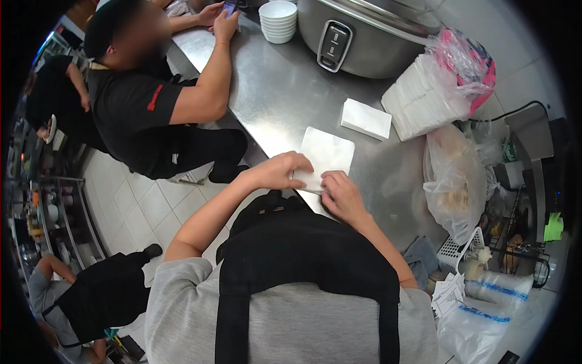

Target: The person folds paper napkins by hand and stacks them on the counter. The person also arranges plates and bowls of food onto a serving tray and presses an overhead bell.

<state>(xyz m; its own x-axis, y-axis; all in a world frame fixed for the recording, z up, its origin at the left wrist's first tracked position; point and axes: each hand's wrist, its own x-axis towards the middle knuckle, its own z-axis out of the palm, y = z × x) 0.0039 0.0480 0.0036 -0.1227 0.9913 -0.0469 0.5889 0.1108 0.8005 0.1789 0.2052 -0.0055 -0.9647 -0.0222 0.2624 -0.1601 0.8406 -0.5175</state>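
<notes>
A white paper napkin (328,150) lies flat on the steel table in front of me, its near edge at my fingers. My left hand (282,170) is curved around the napkin's left near corner, thumb and fingertips on the paper. On the near right edge, the bent fingers of my right hand (343,194) press and pinch the napkin. Just beyond it sits a small stack of folded napkins (365,119). Farther right stands a large napkin pack (414,97) in torn clear and pink plastic.
A big rice cooker (364,36) and stacked white bowls (278,21) stand at the back of the steel table (260,91). A co-worker (130,103) leans on its left edge with a phone. A tied plastic bag (453,182) and white basket (458,249) are right; another person (100,297) is lower left.
</notes>
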